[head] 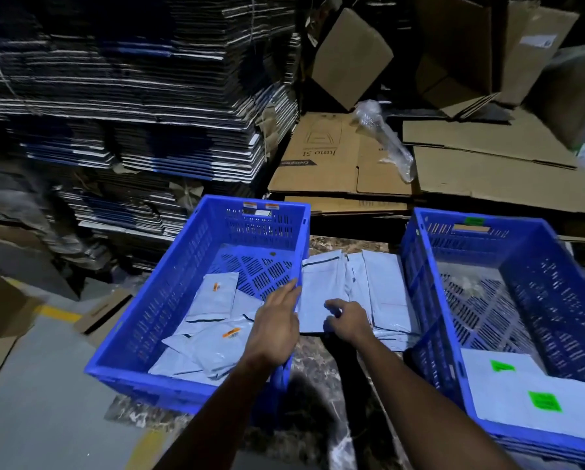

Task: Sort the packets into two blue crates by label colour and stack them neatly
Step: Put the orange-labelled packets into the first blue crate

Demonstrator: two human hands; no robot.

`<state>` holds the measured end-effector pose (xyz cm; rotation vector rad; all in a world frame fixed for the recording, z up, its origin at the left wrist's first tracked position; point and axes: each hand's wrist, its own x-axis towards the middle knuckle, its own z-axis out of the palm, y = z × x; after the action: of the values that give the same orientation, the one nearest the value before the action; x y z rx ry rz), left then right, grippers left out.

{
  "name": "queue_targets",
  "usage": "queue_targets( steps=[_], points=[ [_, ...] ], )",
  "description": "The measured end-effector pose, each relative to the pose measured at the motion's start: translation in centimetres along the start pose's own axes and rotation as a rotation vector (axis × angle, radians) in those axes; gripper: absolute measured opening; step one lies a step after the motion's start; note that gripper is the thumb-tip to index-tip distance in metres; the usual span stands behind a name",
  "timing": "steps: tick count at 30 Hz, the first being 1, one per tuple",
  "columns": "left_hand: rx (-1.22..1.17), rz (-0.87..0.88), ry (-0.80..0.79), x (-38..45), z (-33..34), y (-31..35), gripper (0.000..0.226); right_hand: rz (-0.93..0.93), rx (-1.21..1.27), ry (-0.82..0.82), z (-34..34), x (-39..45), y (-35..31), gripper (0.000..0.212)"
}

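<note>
Several pale grey plastic packets (355,286), unsorted, lie between two blue slatted crates (196,266) on the marble tabletop (318,368). Right hand (348,320): fingers curled, pinching the top packet's edge. Left hand (277,320): fingers straight, over the crate rim. Risk: labels face down, hence missorting; a second packet may drag along. Flattened brown cardboard (470,171) behind.

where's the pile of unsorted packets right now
In the head view, the unsorted packets lie on the floor between the left crate and the right crate, under the right hand.
</note>
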<state>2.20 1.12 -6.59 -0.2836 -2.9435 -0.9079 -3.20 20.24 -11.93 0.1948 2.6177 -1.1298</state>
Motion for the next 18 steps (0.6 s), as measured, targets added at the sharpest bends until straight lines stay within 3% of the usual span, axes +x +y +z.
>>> queue_targets(
  steps=[2, 5, 8, 12, 15, 18],
  points=[
    [0.044, -0.006, -0.001, -0.1, -0.1, 0.1, 0.056, 0.014, -0.115, -0.004, 0.4, 1.0, 0.3, 0.011],
    [0.082, -0.032, -0.013, -0.3, -0.4, 0.8, 0.057, 0.010, -0.142, 0.068, 1.0, 1.6, 0.3, 0.028],
    [0.140, -0.031, -0.019, -0.2, -0.6, 1.3, 0.057, 0.071, -0.049, 0.251, 0.8, 0.6, -0.4, 0.010],
    [0.187, 0.016, -0.057, 0.0, -0.4, 1.0, 0.062, 0.169, 0.176, 0.377, -0.7, -0.5, -0.9, 0.019],
    [0.166, 0.028, -0.124, 0.3, -0.1, 0.5, 0.063, 0.254, 0.388, 0.305, -1.7, -1.1, 0.2, 0.037],
    [0.184, 0.127, -0.088, 0.4, 0.0, 0.6, 0.056, 0.204, 0.517, 0.174, -2.9, -2.7, 1.7, 0.026]
  ],
)
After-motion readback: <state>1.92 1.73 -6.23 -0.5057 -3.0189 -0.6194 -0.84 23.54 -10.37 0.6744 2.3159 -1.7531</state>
